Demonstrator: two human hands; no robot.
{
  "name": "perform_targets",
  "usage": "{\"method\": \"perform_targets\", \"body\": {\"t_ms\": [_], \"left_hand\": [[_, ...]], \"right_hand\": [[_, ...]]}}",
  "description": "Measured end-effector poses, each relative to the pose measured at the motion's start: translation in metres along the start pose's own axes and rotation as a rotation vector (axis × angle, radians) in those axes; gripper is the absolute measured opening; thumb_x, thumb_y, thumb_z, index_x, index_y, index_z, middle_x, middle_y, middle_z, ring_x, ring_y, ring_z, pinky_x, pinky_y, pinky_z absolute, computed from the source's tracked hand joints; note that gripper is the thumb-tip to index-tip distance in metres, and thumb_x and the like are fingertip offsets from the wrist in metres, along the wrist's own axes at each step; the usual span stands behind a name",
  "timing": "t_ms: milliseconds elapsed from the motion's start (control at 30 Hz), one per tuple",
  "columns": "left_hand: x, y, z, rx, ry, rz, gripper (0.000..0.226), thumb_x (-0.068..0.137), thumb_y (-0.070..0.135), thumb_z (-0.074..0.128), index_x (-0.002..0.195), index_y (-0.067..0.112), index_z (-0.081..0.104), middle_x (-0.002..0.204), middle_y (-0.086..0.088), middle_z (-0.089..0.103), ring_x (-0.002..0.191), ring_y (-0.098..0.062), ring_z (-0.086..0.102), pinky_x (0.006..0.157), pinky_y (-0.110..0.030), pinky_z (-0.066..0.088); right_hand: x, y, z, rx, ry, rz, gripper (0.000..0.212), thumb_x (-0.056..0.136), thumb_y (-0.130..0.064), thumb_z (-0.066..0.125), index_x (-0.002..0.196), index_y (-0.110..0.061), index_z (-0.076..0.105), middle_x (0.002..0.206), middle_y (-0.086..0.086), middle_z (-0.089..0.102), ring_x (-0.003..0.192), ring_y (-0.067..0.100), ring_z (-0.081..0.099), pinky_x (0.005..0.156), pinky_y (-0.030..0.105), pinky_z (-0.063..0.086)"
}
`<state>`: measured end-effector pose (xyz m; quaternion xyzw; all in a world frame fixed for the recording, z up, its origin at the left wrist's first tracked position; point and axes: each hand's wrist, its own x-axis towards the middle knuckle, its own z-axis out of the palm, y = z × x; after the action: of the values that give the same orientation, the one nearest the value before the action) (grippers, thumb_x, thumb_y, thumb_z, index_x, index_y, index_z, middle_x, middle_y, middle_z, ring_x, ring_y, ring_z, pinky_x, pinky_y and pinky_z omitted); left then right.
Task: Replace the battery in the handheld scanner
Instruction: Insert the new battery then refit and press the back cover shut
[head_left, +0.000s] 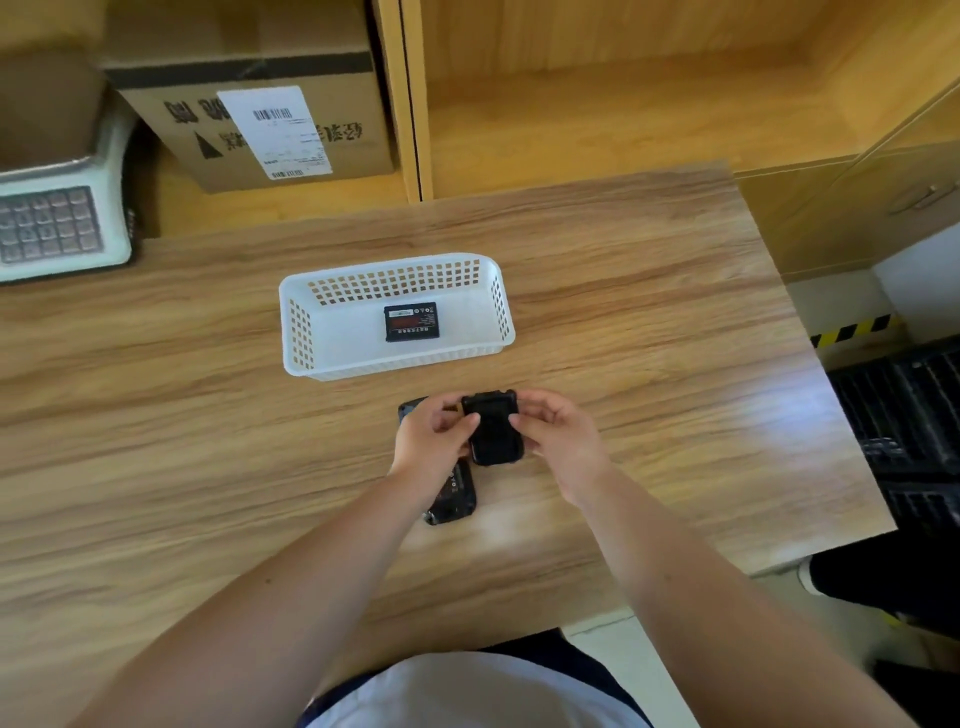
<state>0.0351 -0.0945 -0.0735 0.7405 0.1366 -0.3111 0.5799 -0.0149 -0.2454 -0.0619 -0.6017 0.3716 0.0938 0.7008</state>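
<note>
The black handheld scanner (451, 496) lies face down on the wooden table (649, 322), largely hidden under my left hand (434, 441). A black battery cover (492, 428) is held just above it, pinched between my left hand's fingers on its left edge and my right hand (556, 431) on its right edge. A black battery (411, 322) with a red label lies flat inside the white perforated basket (498, 301), farther back on the table.
A weighing scale with a keypad (57, 218) stands at the table's far left. A cardboard box (260, 114) sits on wooden shelving behind. The table's right edge drops off beside black crates (904, 410) on the floor.
</note>
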Motion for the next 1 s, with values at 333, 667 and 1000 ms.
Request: {"method": "perform_targets", "body": {"t_ms": [333, 667, 1000], "left_hand": [[-0.011, -0.016, -0.048, 0.009, 0.171, -0.003, 0.028, 0.086, 0.014, 0.069, 0.098, 0.039, 0.067, 0.089, 0.003, 0.075, 0.09, -0.016, 0.07, 0.087, -0.042, 0.057], [-0.025, -0.029, -0.06, 0.025, 0.186, 0.018, 0.024, 0.087, 0.011, 0.069, 0.101, 0.03, 0.067, 0.093, 0.005, 0.074, 0.085, -0.011, 0.069, 0.072, -0.024, 0.051], [-0.034, -0.042, -0.056, 0.101, 0.184, 0.003, 0.023, 0.087, 0.014, 0.069, 0.107, 0.026, 0.068, 0.088, 0.008, 0.074, 0.084, -0.009, 0.069, 0.071, -0.024, 0.05]], "right_hand": [[-0.001, 0.002, 0.045, -0.336, -0.113, -0.181, 0.047, 0.081, 0.013, 0.06, 0.113, -0.021, 0.061, 0.092, 0.009, 0.067, 0.085, 0.019, 0.062, 0.082, 0.033, 0.052], [-0.005, 0.022, 0.052, -0.552, -0.193, -0.335, 0.049, 0.086, 0.007, 0.058, 0.12, -0.028, 0.064, 0.101, -0.001, 0.067, 0.09, 0.005, 0.061, 0.083, 0.014, 0.047], [-0.01, 0.038, 0.045, -0.626, -0.217, -0.372, 0.05, 0.084, 0.007, 0.06, 0.118, -0.03, 0.062, 0.092, -0.003, 0.065, 0.083, 0.011, 0.061, 0.078, 0.016, 0.047]]}}
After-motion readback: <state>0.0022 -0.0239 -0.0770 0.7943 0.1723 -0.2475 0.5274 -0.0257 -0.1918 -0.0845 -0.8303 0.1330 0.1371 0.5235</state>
